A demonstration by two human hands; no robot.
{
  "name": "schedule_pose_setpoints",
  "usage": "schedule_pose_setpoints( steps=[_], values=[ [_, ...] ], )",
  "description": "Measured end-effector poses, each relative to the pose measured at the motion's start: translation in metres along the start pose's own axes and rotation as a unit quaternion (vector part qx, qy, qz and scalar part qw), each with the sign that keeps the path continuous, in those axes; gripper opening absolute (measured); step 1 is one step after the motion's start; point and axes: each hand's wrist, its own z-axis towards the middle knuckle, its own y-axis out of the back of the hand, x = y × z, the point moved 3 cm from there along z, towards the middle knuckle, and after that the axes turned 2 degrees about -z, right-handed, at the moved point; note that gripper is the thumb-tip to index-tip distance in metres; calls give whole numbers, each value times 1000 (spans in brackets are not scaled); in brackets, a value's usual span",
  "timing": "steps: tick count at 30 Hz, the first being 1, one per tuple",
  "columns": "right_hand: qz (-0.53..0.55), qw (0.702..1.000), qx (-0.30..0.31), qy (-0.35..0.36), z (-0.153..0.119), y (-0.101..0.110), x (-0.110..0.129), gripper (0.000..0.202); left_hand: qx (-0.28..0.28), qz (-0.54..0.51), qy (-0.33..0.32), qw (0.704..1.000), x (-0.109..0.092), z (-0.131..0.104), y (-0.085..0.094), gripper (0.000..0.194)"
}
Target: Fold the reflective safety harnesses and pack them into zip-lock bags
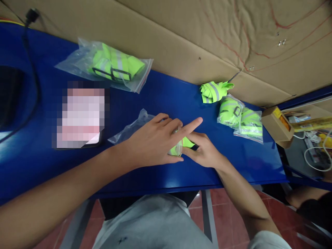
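My left hand point(155, 140) lies over a clear plastic zip bag point(131, 128) and grips it near its right end, with the index finger stretched out to the right. Inside that end shows a bright yellow-green reflective strap point(188, 142), mostly hidden by my fingers. My right hand point(204, 150) is closed at the bag's right end, thumb and fingers pinching the strap. How much of the strap lies inside the bag is hidden. The two hands almost touch, just above the blue table point(166, 176) near its front edge.
A bagged reflective strap with black buckles point(116, 65) lies at the back left, above a blurred-out phone point(83, 117). At the right are a loose bundled strap point(214, 91) and two bagged ones point(230, 112). A small cardboard box point(278, 126) stands by the right edge. Cardboard lines the back.
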Motion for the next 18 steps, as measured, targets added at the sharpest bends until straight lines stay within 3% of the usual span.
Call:
schedule_pose_setpoints(
  steps=[3, 6, 10, 13, 16, 18],
  values=[
    [66, 996, -41, -39, 3, -5, -2, 26, 11, 13, 6, 1000, -5, 2, 1, 114],
    [202, 970, -64, -116, 6, -13, -8, 29, 24, 35, 18, 999, -11, 6, -3, 111],
    [289, 935, -108, -173, 7, -18, -17, 58, -11, 84, 13, 996, -17, 10, -8, 92],
    [301, 940, -39, -156, 4, -20, -19, 69, -39, 90, 13, 995, -15, 9, -8, 75],
    [298, 941, 82, -136, -4, -18, -17, 60, -57, 86, 9, 995, -15, 7, -9, 69],
    [232, 960, 107, -116, -9, -12, -12, 57, -84, 102, -2, 991, -22, 5, -9, 70]
  ],
)
